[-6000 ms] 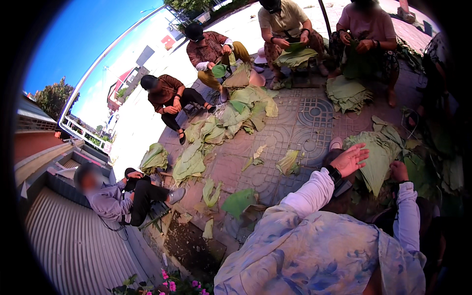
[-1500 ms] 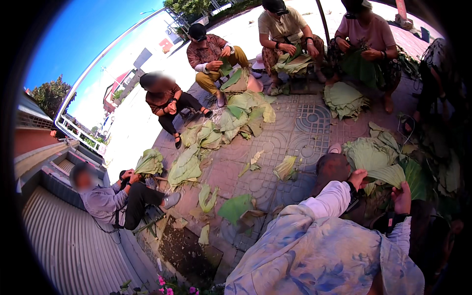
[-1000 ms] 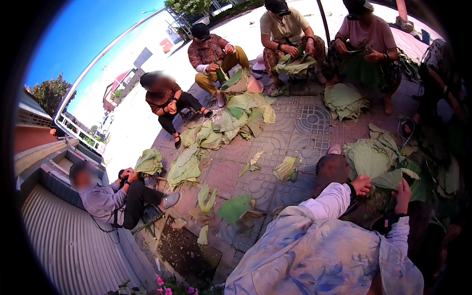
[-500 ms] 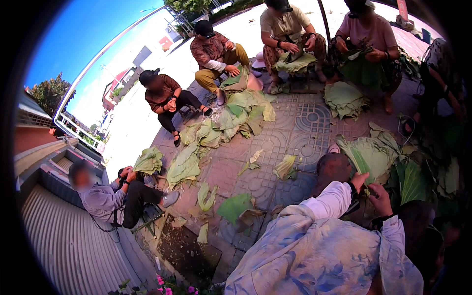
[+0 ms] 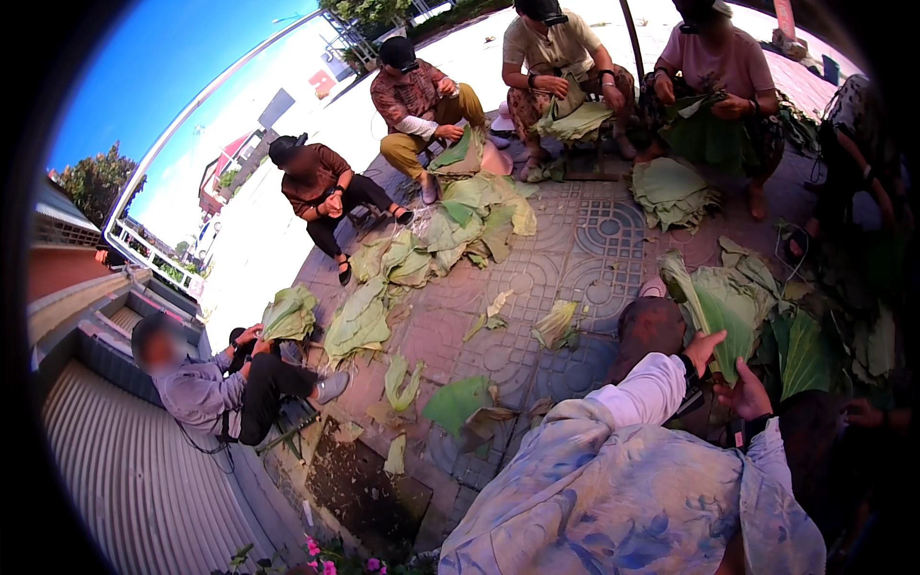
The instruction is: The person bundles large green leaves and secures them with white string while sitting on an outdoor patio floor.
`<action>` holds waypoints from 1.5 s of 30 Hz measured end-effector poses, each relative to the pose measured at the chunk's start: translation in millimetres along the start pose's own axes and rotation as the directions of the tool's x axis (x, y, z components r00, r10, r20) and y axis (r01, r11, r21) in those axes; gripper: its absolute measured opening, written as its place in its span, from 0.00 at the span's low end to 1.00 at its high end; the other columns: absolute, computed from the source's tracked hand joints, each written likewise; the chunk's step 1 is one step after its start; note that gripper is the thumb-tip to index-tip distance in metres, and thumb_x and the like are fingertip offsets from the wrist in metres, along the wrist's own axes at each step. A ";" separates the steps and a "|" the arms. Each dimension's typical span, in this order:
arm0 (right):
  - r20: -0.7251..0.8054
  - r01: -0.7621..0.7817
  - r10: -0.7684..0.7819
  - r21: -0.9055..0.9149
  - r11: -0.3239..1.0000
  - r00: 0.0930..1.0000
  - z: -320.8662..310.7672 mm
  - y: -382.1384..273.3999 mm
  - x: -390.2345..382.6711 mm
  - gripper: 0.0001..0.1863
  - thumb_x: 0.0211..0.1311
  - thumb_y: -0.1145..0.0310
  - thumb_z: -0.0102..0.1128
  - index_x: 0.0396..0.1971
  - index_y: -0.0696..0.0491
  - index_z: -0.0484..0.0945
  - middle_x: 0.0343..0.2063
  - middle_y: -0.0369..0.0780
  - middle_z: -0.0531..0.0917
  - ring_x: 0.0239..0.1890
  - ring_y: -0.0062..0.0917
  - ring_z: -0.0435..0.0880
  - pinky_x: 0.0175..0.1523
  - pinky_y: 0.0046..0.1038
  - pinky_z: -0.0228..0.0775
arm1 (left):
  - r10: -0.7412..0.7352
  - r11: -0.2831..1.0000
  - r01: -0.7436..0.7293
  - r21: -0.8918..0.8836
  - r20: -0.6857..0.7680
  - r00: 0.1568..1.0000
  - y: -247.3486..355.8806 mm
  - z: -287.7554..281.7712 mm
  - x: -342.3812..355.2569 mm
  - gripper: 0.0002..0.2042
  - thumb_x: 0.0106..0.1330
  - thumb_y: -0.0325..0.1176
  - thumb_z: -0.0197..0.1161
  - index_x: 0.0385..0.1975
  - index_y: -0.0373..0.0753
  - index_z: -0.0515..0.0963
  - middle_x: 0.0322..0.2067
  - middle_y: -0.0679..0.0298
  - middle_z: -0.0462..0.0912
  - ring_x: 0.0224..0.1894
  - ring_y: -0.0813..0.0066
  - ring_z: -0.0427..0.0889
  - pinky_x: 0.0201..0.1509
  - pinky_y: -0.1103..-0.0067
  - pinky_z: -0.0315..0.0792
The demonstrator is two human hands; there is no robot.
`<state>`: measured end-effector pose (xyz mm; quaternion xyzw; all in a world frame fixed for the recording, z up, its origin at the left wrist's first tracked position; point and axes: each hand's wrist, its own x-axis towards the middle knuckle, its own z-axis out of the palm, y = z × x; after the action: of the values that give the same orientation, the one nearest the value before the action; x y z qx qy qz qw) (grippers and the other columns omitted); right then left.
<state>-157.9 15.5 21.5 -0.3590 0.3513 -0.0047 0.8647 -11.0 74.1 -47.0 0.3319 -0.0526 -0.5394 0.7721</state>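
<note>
We hold a green leaf over the near side of the leaf pile, and its long body slants away from us, toward the left border of this pile. Whether it rests on the leaf pile or is a little above it, we cannot tell. Our left hand pinches the left edge of the leaf, at the near side of the pile. Our right hand is just beside it, nearer to us, and its thumb and fingers pinch the lower end of the same leaf.

To the right of the leaf pile there is a darker leaf, with veins which we see well. To the left of the pile, on the patterned paving, lies a small crumpled leaf. Farther left from the pile, and nearer to us, lies a broad leaf. Beyond the pile and to its left stretches a long row of leaves.

Behind the leaf pile, a round stack of leaves lies on the ground. Farther behind the pile sits a co-worker in a pink shirt. Well apart from the pile, at its far left, a co-worker in a grey shirt holds a bunch of leaves.
</note>
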 end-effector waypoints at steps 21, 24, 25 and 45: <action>-0.210 0.341 -0.366 -0.147 0.928 0.906 2.7 -0.4 -1.9 0.11 0.59 0.62 0.45 0.39 0.50 0.67 0.25 0.34 0.75 0.18 0.20 0.74 0.17 0.20 0.63 | -0.259 0.948 0.283 0.145 -0.164 0.952 -4.9 -11.5 1.9 0.10 0.56 0.31 0.52 0.38 0.47 0.66 0.29 0.68 0.75 0.29 0.72 0.76 0.31 0.74 0.70; -0.237 0.354 -0.380 -0.144 0.924 0.894 2.5 0.1 -1.4 0.11 0.59 0.63 0.45 0.38 0.50 0.67 0.26 0.34 0.76 0.17 0.20 0.73 0.16 0.19 0.63 | -0.266 0.949 0.280 0.143 -0.110 0.958 -4.9 -16.2 1.6 0.09 0.57 0.31 0.51 0.38 0.48 0.66 0.29 0.69 0.74 0.28 0.74 0.76 0.30 0.75 0.71; -0.256 0.357 -0.382 -0.139 0.924 0.888 3.0 -0.7 -1.9 0.10 0.58 0.63 0.45 0.38 0.51 0.67 0.26 0.34 0.75 0.17 0.20 0.73 0.16 0.19 0.62 | -0.267 0.951 0.277 0.139 -0.091 0.959 -4.8 -16.5 2.3 0.09 0.57 0.31 0.51 0.38 0.48 0.66 0.29 0.69 0.74 0.27 0.75 0.76 0.30 0.76 0.71; -0.105 0.430 -0.468 -0.260 0.865 0.878 -35.4 -43.0 -59.8 0.09 0.55 0.66 0.50 0.35 0.51 0.68 0.22 0.31 0.73 0.12 0.14 0.67 0.13 0.15 0.58 | -0.029 0.982 -0.021 -0.185 -0.263 0.964 22.7 -55.5 20.4 0.11 0.59 0.33 0.52 0.41 0.41 0.69 0.37 0.62 0.76 0.37 0.65 0.76 0.36 0.66 0.73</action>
<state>-214.0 -22.7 66.9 -0.5265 0.3259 -0.1952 0.7606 39.9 86.2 -82.6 0.3272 0.1024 -0.4942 0.7989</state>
